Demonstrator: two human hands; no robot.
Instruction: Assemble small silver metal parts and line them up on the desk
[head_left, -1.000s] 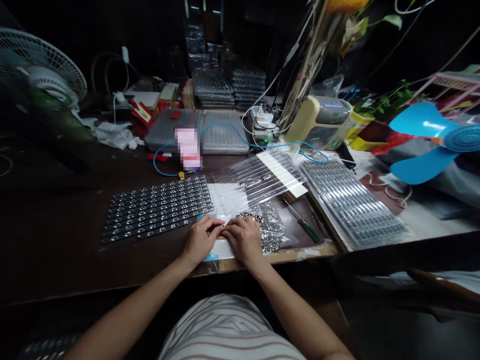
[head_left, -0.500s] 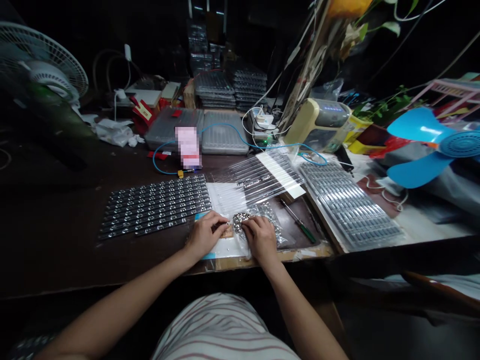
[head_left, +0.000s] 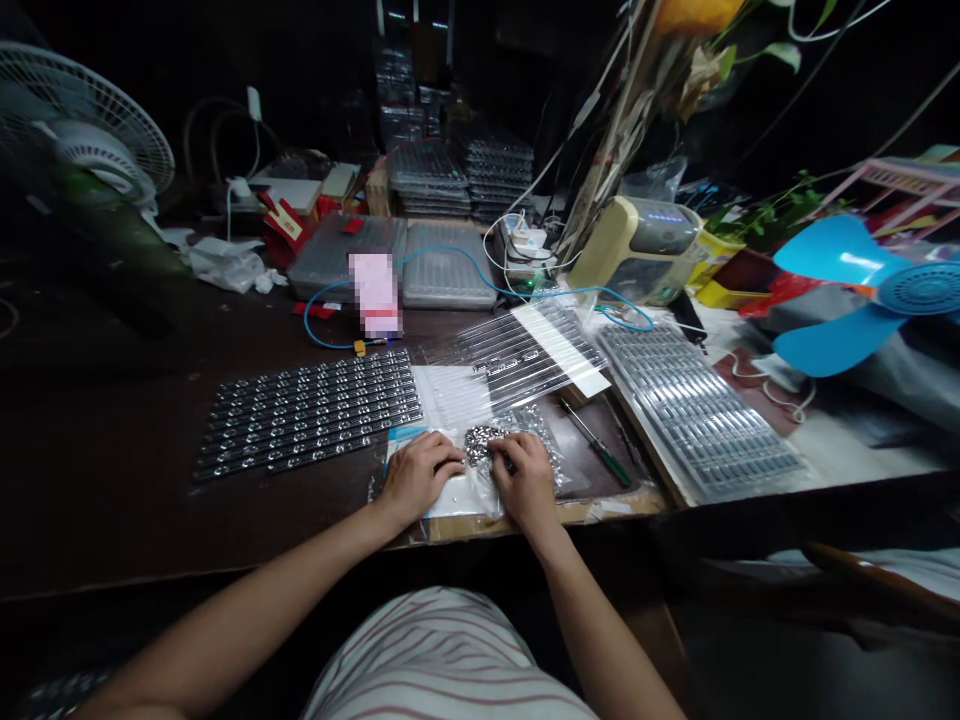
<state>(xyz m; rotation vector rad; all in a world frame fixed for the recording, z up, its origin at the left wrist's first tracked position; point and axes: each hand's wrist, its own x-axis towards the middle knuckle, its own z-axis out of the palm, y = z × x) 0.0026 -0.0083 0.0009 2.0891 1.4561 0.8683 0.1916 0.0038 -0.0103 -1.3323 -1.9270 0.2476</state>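
Observation:
At the table's front edge, my left hand [head_left: 421, 476] rests on a white sheet [head_left: 454, 498] with its fingers closed; whatever they hold is hidden. My right hand [head_left: 525, 474] is pinched at the right side of a heap of small shiny metal pieces [head_left: 480, 440], and what lies between its fingertips is too small to name. The heap sits on clear plastic between my hands. More small pieces show in a clear plastic bag [head_left: 553, 440] beyond my right hand. Left of my hands lie rows of dark strips with silver fittings [head_left: 315, 412].
Clear plastic tubes [head_left: 517, 355] lie behind the heap, crossed by a white strip [head_left: 562, 350]. A green-handled screwdriver [head_left: 611, 462] is on the right, beside a tray of clear tubes [head_left: 697, 410]. A blue fan [head_left: 892, 290] stands far right. A blurred pink phone-like object [head_left: 375, 292] stands behind.
My left hand has turned over and its fingers have drawn together; the small tan piece beside its fingertips is now out of sight. My right hand has shifted slightly at the heap.

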